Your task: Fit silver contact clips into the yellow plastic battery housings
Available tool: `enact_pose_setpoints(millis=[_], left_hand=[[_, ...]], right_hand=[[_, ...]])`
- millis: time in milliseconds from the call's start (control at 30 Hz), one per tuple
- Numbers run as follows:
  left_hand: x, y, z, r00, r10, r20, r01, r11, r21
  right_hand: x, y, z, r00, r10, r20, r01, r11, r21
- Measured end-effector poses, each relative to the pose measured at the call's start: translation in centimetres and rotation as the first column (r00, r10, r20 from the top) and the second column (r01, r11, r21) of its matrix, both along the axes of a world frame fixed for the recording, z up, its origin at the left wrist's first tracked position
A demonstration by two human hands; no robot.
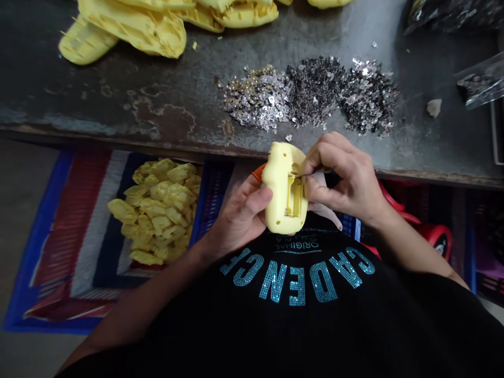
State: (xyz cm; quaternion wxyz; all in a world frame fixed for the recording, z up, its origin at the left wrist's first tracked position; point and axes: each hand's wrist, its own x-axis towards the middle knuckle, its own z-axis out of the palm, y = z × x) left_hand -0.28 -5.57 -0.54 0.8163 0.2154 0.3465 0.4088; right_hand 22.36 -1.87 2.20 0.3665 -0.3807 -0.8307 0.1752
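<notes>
My left hand point(248, 210) grips a yellow plastic casing point(277, 197) by its left side, thumb on the face turned up to me. A rectangular battery compartment point(293, 197) opens in that face, with thin metal pieces at its ends. The fingers of my right hand point(342, 176) are pinched together at the compartment's upper right edge. Whatever small piece they hold is too hidden to name. An orange part point(259, 172) shows behind the casing on the left. Some pale material point(328, 210) sticks out under my right hand.
On the dark worn bench point(118, 105) lie small metal contact pieces in piles, one silver point(258, 100) and two darker point(315, 89). Yellow shells point(134, 26) are heaped at the back left. A blue crate point(19, 283) with yellow parts point(161, 210) stands below left; plastic bags point(482, 81) lie right.
</notes>
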Motion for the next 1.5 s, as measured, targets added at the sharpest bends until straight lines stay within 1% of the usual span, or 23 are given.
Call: enact_pose_setpoints(millis=[67, 167, 267, 467, 567, 667, 767, 833, 933, 1000, 1100, 1167, 1233, 1267, 1300, 1367, 1433, 1500], left_hand=[[-0.1, 0.1, -0.1, 1.000, -0.016, 0.015, 0.016, 1.000, 0.014], [-0.2, 0.3, 0.0, 0.999, -0.031, 0.017, 0.030, 0.999, 0.033], [0.0, 0.3, 0.2, 1.000, -0.026, -0.007, 0.027, 0.999, 0.036], [0.4, 0.3, 0.8, 1.000, -0.001, -0.031, 0.002, 1.000, 0.017], [0.4, 0.5, 0.8, 1.000, -0.014, -0.014, 0.015, 1.000, 0.021], [0.3, 0.6, 0.6, 0.997, -0.070, 0.043, 0.069, 0.997, 0.016], [0.2, 0.7, 0.5, 0.990, -0.113, 0.080, 0.111, 0.993, 0.024], [0.1, 0.7, 0.6, 0.990, -0.117, 0.078, 0.115, 0.993, 0.028], [0.1, 0.7, 0.5, 0.991, -0.110, 0.075, 0.107, 0.993, 0.045], [0.1, 0.7, 0.3, 0.990, -0.115, 0.085, 0.110, 0.992, 0.064], [0.0, 0.7, -0.1, 0.984, -0.143, 0.110, 0.135, 0.988, 0.077], [0.0, 0.6, -0.2, 0.986, -0.128, 0.110, 0.120, 0.990, 0.075], [-0.1, 0.5, -0.2, 0.992, -0.092, 0.089, 0.086, 0.994, 0.066], [-0.1, 0.5, -0.1, 0.994, -0.080, 0.078, 0.075, 0.995, 0.062], [-0.1, 0.4, 0.0, 0.995, -0.074, 0.068, 0.070, 0.996, 0.061], [0.0, 0.3, 0.1, 0.996, -0.076, 0.051, 0.072, 0.994, 0.078], [0.0, 0.2, 0.0, 0.998, -0.057, 0.025, 0.054, 0.992, 0.115], [-0.1, 0.1, -0.2, 1.000, -0.005, -0.012, 0.006, 0.987, 0.163]], right_hand=[[-0.1, -0.1, -0.1, 0.996, -0.012, -0.086, 0.006, 0.998, -0.061], [-0.2, -0.3, -0.2, 0.988, -0.035, -0.148, 0.021, 0.995, -0.095], [-0.2, -0.4, -0.2, 0.988, -0.048, -0.149, 0.035, 0.996, -0.087], [0.1, -0.4, 0.2, 0.998, -0.045, -0.052, 0.041, 0.996, -0.075], [0.5, -0.3, 0.4, 0.997, -0.023, -0.075, 0.018, 0.998, -0.068], [1.0, -0.3, 0.5, 0.992, -0.053, -0.119, 0.045, 0.997, -0.070], [1.3, -0.7, 0.3, 0.990, -0.072, -0.120, 0.073, 0.997, 0.006], [1.2, -1.1, -0.2, 0.996, -0.056, -0.073, 0.064, 0.992, 0.106], [1.0, -1.6, -1.3, 0.997, -0.073, 0.012, 0.066, 0.954, 0.291], [0.9, -1.7, -2.0, 0.995, -0.083, 0.050, 0.057, 0.922, 0.382], [0.8, -1.7, -2.6, 0.994, -0.081, 0.071, 0.043, 0.901, 0.431], [0.7, -1.7, -2.7, 0.995, -0.077, 0.057, 0.046, 0.901, 0.431], [0.6, -1.6, -2.3, 0.998, -0.042, 0.036, 0.024, 0.914, 0.405], [0.6, -1.5, -2.0, 1.000, -0.020, 0.017, 0.013, 0.933, 0.359], [0.7, -1.4, -1.7, 1.000, -0.007, -0.014, 0.011, 0.958, 0.287], [0.8, -1.0, -0.9, 0.995, -0.011, -0.096, 0.020, 0.995, 0.095], [1.2, -0.3, -0.1, 0.989, -0.012, -0.145, -0.001, 0.996, -0.085], [1.4, 0.4, 0.4, 0.990, 0.027, -0.140, -0.054, 0.981, -0.188]])
